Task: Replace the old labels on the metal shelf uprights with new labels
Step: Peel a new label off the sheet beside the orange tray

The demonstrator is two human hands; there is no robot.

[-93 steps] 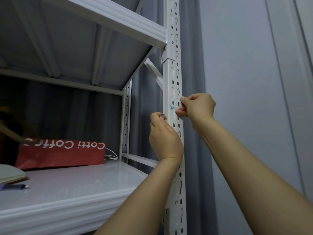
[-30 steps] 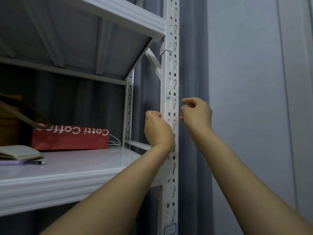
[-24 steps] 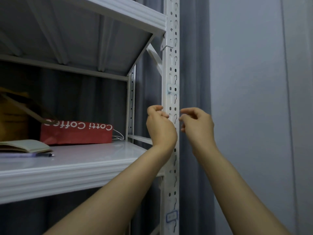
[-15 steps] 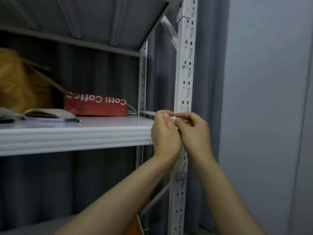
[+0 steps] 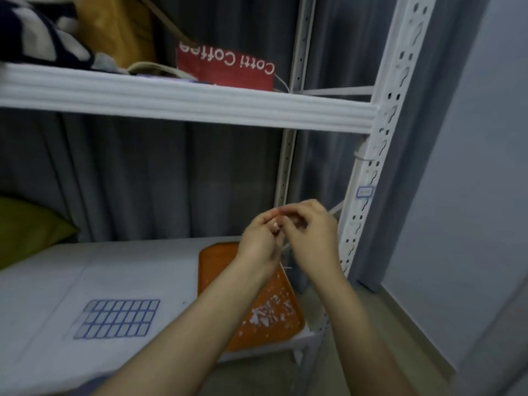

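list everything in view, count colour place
upper shelf: one, white, across the top
lower shelf: one, white, below
front upright: one, white, right
rear upright: one, white, behind
label: one, blue-edged, on the front upright
label sheet: one, blue grid, lower shelf
tray: one, orange, lower shelf, right end
scraps: many, white, in the tray
paper bag: one, red, upper shelf
cloth bag: one, mustard, upper shelf
curtain: one, grey, behind the shelves
cushion: one, olive, far left
left hand and right hand: two, fingertips together above the tray

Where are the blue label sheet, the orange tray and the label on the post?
blue label sheet (image 5: 118,318): head view, middle of the grid.
orange tray (image 5: 213,267): head view, bare left part.
label on the upright (image 5: 365,192): head view, its centre.
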